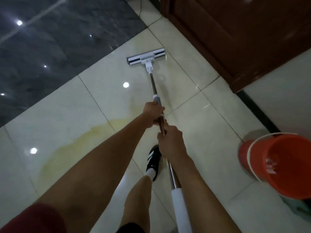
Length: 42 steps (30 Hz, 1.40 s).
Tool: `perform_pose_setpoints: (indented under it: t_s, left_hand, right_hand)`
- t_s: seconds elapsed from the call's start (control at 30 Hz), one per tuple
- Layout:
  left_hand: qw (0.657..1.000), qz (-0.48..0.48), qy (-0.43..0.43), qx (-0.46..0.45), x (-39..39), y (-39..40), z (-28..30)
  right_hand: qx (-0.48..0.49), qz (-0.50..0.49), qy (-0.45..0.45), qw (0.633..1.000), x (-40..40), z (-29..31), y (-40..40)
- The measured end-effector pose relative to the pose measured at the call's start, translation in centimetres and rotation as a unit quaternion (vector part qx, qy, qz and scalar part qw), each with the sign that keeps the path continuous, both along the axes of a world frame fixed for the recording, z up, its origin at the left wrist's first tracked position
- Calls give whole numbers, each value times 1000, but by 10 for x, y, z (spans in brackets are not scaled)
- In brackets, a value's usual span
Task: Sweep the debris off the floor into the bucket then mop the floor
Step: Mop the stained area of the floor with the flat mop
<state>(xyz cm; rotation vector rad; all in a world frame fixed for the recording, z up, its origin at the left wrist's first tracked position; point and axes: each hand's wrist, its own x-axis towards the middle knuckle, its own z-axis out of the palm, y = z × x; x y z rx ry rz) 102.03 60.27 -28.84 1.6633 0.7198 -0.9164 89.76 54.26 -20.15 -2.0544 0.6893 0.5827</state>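
Observation:
A flat mop with a white and black head point(146, 56) rests on the pale floor tiles point(193, 115) ahead of me. Its metal handle point(153, 84) runs back toward my body and ends in a white grip. My left hand point(153, 115) is wrapped around the handle just below a grey collar. My right hand point(170, 140) holds the handle a little closer to me. A yellowish wet stain point(70, 148) spreads across the tiles to the left. An orange bucket point(282, 163) with a white rim stands at the right, with some pale debris inside.
A dark brown wooden door or cabinet point(235, 34) stands at the far right. Dark glossy stone floor point(50, 47) fills the upper left. My foot in a black shoe point(154, 158) stands on the tiles below my hands. A black skirting strip runs along the right wall.

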Motion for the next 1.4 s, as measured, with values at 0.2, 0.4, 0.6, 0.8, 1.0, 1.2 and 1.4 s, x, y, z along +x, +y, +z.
perform_pose_setpoints:
  t_s: [0.2, 0.4, 0.6, 0.8, 1.0, 1.2, 1.4]
  left_hand:
    - [1000, -16, -20, 12, 169, -12, -7]
    - [999, -34, -32, 25, 281, -27, -23]
    - [997, -47, -44, 36, 308, -48, -26]
    - [997, -57, -16, 42, 245, -76, -14]
    - [991, -127, 1, 50, 138, -105, 1]
    - [988, -148, 15, 38, -1, -133, 12]
    - [983, -179, 26, 37, -152, -161, 14]
  right_hand:
    - [23, 7, -3, 1000, 170, -17, -13]
    - [2, 20, -13, 1000, 284, -45, -31]
    - [4, 10, -1, 1000, 311, -49, -50]
    - [35, -4, 22, 999, 245, -32, -74]
    - [26, -20, 15, 999, 131, -16, -92]
    - [20, -34, 28, 999, -13, -6, -111]
    - [29, -53, 38, 997, -164, 7, -138]
